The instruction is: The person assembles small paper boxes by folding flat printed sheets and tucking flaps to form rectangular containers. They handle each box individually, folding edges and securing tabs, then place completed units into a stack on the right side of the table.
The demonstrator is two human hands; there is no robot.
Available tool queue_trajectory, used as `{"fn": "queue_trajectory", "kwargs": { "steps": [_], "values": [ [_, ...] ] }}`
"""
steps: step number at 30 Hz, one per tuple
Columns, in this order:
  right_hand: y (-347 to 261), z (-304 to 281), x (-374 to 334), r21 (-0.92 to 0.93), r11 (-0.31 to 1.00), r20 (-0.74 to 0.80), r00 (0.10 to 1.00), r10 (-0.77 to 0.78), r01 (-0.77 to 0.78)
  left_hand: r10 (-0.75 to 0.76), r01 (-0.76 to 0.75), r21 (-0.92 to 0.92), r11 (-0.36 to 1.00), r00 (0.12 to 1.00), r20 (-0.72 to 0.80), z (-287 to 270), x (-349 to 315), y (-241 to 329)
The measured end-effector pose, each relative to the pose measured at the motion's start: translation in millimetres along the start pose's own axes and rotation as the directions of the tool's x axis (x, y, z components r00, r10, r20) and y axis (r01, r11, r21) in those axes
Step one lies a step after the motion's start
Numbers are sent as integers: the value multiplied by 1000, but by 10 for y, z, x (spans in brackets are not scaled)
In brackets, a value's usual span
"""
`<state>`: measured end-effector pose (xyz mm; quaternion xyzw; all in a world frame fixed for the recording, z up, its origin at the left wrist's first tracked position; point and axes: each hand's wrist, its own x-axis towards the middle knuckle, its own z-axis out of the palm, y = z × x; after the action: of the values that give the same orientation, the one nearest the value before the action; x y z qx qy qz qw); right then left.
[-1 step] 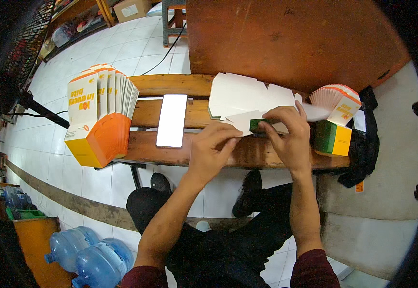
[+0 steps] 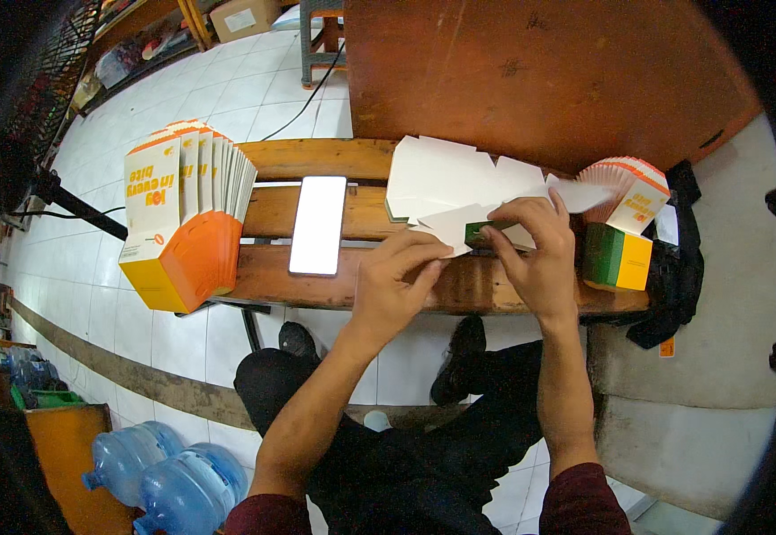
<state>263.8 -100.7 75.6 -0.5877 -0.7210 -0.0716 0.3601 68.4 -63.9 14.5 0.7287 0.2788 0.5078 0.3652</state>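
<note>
On the left, two large blue water bottles (image 2: 183, 473) are laid on their sides on the floor, kept well apart from the tabletop (image 2: 290, 159). At the tabletop's left end a fanned stack of orange, white and yellow cartons (image 2: 156, 227) is set, its leaves spread out, an arrangement by which single pieces are probably made easier to pick off. Next, a phone (image 2: 317, 225) with a blank white screen is laid flat between stack and hands, perhaps so that it can be glanced at. Right of it, a white card blank (image 2: 450, 174) is spread on the tabletop, its pale inner face up. Its near edge is pinched between thumb and fingers of the left hand (image 2: 392, 278) — seemingly to steady it — while a small green flap (image 2: 476, 234) is pinched by the right hand (image 2: 535, 254), apparently for fine control of the fold. Farther right, a second fanned stack (image 2: 624, 241), green and yellow at its near end, is stood just beside dark cloth (image 2: 677, 294).
</note>
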Motion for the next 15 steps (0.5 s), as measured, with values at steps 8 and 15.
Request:
{"fn": "queue_trajectory", "kwargs": {
  "steps": [8,15],
  "values": [
    [-39,64,60,124,992,-12,1000,-1,2,-104,98,-65,993,988,-111,40,4,53],
    [-414,226,-44,174,929,119,930,-349,326,-539,511,-177,841,813,-220,-123,55,11]
  ]
}}
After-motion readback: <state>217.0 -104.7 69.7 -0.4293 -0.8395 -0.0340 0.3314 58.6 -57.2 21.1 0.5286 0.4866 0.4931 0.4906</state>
